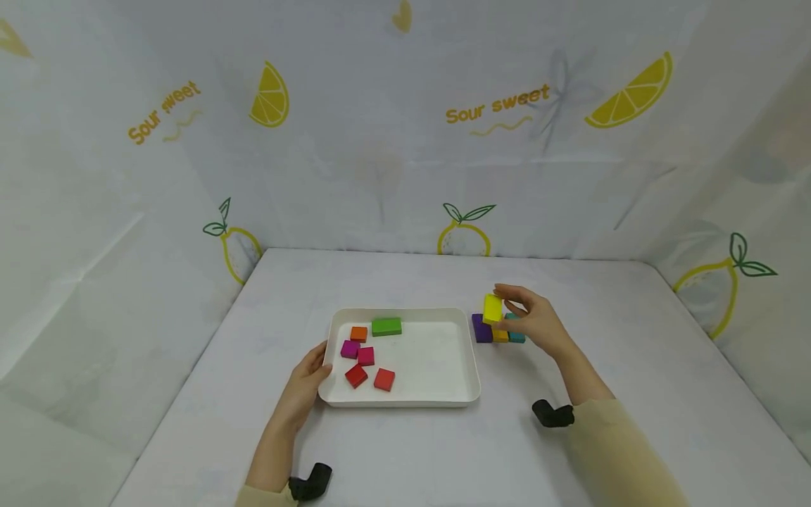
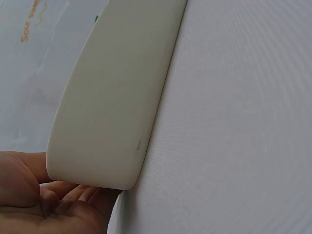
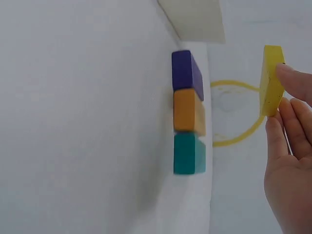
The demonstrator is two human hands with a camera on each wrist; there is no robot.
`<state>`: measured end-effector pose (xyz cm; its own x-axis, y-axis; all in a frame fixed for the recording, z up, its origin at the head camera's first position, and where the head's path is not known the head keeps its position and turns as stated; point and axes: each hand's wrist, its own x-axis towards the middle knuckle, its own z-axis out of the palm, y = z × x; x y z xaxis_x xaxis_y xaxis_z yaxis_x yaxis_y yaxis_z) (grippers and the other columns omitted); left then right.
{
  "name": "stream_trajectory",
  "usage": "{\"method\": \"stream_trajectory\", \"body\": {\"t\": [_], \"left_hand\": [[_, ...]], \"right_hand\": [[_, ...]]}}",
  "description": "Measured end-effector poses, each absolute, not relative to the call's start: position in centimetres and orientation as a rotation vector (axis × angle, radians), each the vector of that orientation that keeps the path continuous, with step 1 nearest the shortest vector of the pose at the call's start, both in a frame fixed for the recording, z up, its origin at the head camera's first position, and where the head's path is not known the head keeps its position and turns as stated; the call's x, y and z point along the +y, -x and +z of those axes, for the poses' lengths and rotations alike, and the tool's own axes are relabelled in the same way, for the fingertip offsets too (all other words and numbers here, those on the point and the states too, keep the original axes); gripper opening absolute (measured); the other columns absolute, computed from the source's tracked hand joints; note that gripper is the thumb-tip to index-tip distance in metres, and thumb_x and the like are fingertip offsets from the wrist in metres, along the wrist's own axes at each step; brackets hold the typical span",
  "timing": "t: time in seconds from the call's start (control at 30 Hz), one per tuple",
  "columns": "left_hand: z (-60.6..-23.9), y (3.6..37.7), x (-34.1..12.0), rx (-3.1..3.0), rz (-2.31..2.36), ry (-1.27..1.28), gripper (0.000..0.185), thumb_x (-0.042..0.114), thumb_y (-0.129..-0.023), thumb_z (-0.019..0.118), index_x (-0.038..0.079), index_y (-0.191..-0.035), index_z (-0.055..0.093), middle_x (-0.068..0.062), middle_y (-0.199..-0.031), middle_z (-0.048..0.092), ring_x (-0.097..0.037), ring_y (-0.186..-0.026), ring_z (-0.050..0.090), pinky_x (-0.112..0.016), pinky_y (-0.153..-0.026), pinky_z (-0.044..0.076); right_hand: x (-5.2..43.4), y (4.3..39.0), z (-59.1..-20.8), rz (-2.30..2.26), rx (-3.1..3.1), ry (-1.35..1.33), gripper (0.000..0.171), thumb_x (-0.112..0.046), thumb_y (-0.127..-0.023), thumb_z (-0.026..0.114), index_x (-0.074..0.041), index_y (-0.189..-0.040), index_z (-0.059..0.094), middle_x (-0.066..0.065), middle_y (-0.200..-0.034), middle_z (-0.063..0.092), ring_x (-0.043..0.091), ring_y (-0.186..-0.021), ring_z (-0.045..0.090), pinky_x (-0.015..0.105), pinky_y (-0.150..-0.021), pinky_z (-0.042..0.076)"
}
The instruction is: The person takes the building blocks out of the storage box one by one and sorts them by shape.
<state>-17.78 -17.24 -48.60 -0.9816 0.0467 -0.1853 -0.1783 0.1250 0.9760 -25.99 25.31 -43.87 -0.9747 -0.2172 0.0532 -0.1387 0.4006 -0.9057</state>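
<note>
Fingers (image 3: 285, 73) pinching yellow block (image 3: 270, 80) partly hide teal block (image 1: 517, 336) behind them

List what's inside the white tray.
Inside the white tray: a green block, an orange block, two magenta blocks and two red blocks. Nothing is covered.

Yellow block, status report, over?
Right hand pinches yellow block above purple-orange-teal row. Left hand steadies white tray. Nothing in the way.

Six blocks (image 1: 366, 355) in tray (image 1: 465, 352); three-block row (image 1: 499, 332) just right of it
</note>
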Motion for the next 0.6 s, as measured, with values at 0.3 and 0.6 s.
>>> {"method": "stream_trajectory", "body": {"t": [0.3, 0.6], "left_hand": [[-48.6, 17.9, -17.1, 2.224, 1.969, 0.137, 0.055, 0.005, -0.103, 0.04, 0.001, -0.155, 0.023, -0.024, -0.163, 0.024, -0.039, -0.152, 0.023, -0.051, -0.123, 0.025], [-48.5, 17.9, -17.2, 2.218, 1.968, 0.138, 0.056, 0.005, -0.103, 0.039, 0.0, -0.156, 0.02, -0.026, -0.163, 0.02, -0.041, -0.152, 0.02, -0.054, -0.123, 0.024]], "right_hand": [[30.2, 25.1, -44.8, -1.555, 2.65, 0.169, 0.074, -0.01, -0.086, 0.074, -0.005, -0.15, 0.038, 0.016, -0.156, 0.041, 0.035, -0.145, 0.038, 0.029, -0.111, 0.038], [32.8, 24.8, -46.3, -1.46, 2.686, 0.064, 0.077, -0.012, -0.085, 0.074, -0.006, -0.152, 0.036, 0.018, -0.157, 0.04, 0.036, -0.145, 0.036, 0.028, -0.109, 0.04]]}}
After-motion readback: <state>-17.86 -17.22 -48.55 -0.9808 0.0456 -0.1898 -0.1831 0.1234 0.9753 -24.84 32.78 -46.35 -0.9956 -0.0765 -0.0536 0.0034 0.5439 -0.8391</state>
